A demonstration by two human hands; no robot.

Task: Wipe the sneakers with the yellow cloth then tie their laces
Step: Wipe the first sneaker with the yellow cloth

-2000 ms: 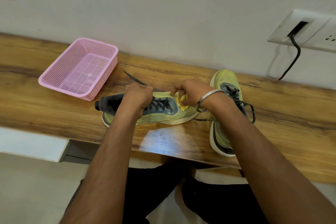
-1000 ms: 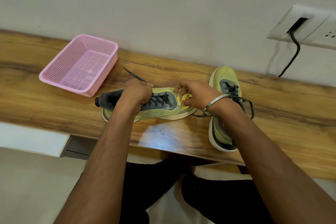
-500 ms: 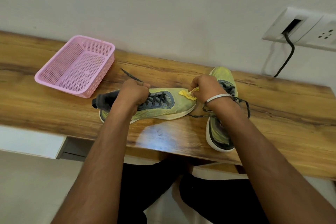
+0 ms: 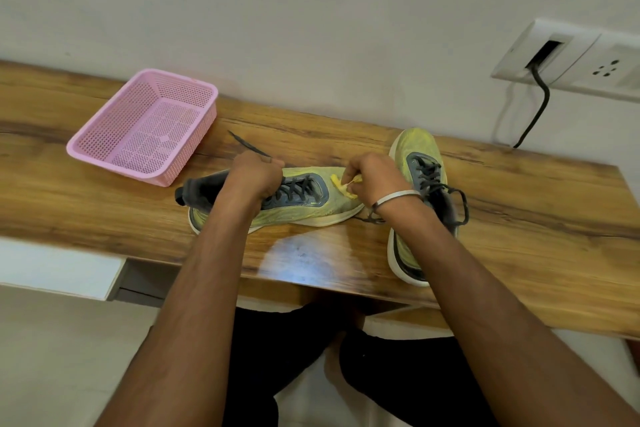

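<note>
Two yellow-green sneakers with dark laces sit on the wooden desk (image 4: 519, 218). The near sneaker (image 4: 304, 208) lies crosswise, toe to the right. My left hand (image 4: 254, 177) grips its tongue and upper laces, one loose lace (image 4: 247, 146) trailing behind. My right hand (image 4: 372, 177) pinches the small yellow cloth (image 4: 341, 185) against that sneaker's toe. The second sneaker (image 4: 420, 163) points away from me at the right, partly hidden under my right forearm, its laces untied.
A pink perforated plastic basket (image 4: 114, 135) stands on the desk at the back left. A white wall socket (image 4: 568, 55) with a black cable plugged in is at the upper right. The desk's front edge runs just below the sneakers.
The right hand with the cloth has slid along the toe of the near sneaker, from beside the laces toward the tip and slightly back. The left hand has kept its hold.
</note>
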